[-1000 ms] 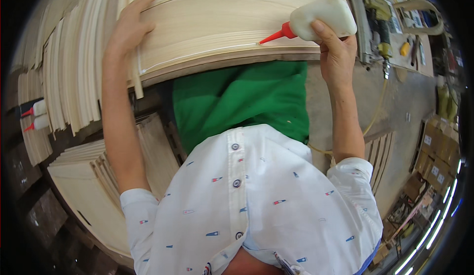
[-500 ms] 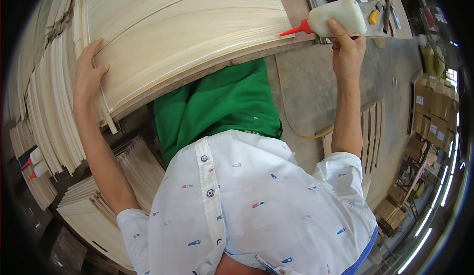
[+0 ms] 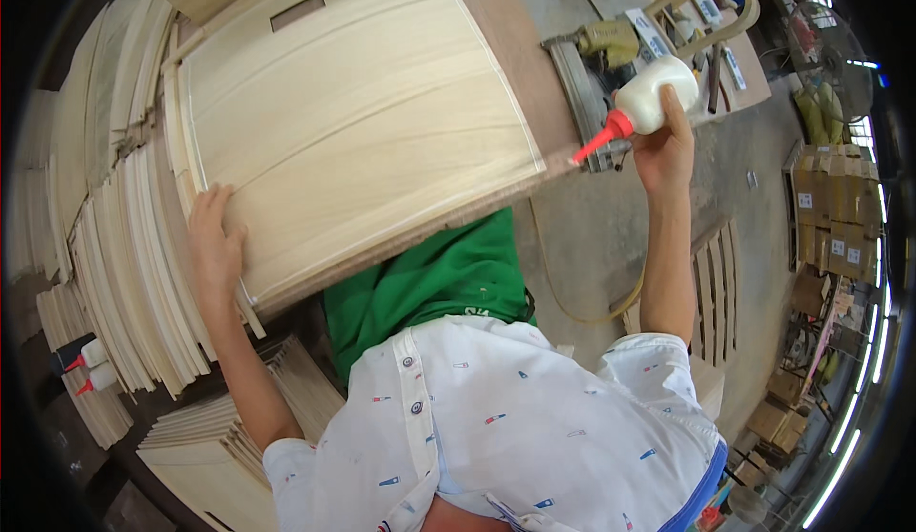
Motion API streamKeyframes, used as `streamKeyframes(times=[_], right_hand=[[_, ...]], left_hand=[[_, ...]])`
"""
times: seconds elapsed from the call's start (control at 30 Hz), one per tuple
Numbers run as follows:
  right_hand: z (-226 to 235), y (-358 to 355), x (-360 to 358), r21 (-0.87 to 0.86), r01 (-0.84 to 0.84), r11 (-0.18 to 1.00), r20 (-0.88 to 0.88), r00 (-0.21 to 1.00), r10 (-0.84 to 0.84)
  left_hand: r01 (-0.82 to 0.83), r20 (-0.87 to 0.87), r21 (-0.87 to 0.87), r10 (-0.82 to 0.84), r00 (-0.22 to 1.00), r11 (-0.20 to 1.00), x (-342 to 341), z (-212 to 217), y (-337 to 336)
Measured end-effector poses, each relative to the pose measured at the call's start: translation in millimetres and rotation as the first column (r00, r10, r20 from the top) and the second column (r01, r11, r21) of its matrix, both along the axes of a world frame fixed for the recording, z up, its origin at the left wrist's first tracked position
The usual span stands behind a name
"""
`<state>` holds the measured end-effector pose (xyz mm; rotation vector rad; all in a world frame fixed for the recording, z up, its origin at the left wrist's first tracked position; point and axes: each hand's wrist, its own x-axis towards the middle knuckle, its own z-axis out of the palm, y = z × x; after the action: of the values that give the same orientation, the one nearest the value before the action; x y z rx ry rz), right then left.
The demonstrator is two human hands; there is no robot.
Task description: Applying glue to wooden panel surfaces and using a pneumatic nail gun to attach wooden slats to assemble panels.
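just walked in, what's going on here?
The person's right hand grips a white squeeze bottle, its red nozzle pointing down to the left, the tip just right of a pale wooden panel's near right corner. The left hand is at the panel's left edge. A thin white bead runs along the panel's right and near edges. A nail gun lies to the right of the panel.

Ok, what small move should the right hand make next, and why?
Probably tip the bottle so its red nozzle points up. The right hand holds it nozzle-down, with the tip just past the panel's near right corner. White lines already run along the near and right edges, so a drip there would likely be wasted.
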<state>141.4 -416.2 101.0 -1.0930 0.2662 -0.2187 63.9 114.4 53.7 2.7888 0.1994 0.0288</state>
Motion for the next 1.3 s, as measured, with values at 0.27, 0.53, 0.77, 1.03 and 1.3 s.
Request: streamKeyframes(times=[0.27, 0.53, 0.77, 1.03, 1.3], right_hand=[[66, 59, 122, -0.95, -0.291, 0.116, -0.269, 0.948, 0.17], [-2, 46, 254, -0.557, -0.22, -0.801, -0.435, 0.899, 0.056], [-2, 42, 251, -0.344, -0.28, -0.897, -0.541, 0.84, -0.055], [-2, 77, 224, -0.823, 0.016, -0.568, -0.279, 0.86, 0.427], [25, 126, 104, -0.96, -0.225, -0.164, -0.277, 0.828, 0.487]], left_hand=[[-0.068, 0.021, -0.072, 0.07, 0.997, 0.995, -3, 8, -7], [-0.021, 0.137, -0.007, 0.022, 0.99, 1.0, -20, -27, 28], [-0.054, 0.195, -0.077, 0.068, 0.978, 0.996, -12, -18, 8], [-0.158, 0.093, -0.37, 0.205, 0.974, 0.916, 20, -7, 42], [-0.283, 0.518, 0.234, 0.127, 0.846, 0.93, 176, 2, 150]])
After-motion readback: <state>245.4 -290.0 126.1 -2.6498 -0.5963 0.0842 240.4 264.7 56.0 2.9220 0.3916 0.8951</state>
